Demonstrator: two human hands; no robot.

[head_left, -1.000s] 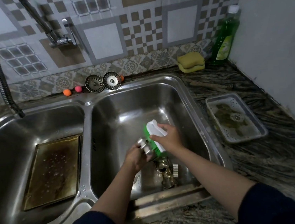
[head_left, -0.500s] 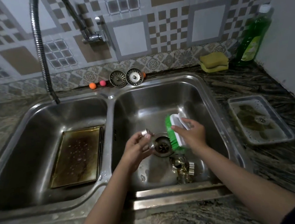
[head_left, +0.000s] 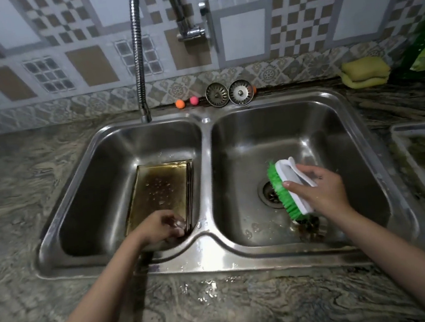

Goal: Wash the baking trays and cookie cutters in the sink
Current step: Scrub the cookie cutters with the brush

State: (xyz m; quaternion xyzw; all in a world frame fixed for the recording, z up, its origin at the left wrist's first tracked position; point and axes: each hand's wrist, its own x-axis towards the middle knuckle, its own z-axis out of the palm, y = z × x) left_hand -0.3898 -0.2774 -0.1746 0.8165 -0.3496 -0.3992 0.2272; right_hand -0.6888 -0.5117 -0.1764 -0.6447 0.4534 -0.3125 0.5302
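From the head camera, we saw the left hand down in the left basin of the sink, fingers curled at the near right corner of the browned baking tray; whether it pinched the tray's rim or a small cutter we could not tell, since that corner was blurred. The right hand gripped the scrub brush, green bristles facing left, held over the drain of the right basin. A dark cluster, which we took for cookie cutters, lay at the near side of that basin, mostly hidden by the brush and wrist. A second, soiled tray sat on the counter to the right, cut off by the frame edge. We judged the trays stiff, light and slick with water, best taken by a raised rim, and the cutters small, thin-edged and slippery, best pinched across their walls. The green bottle at the far right was blurred.
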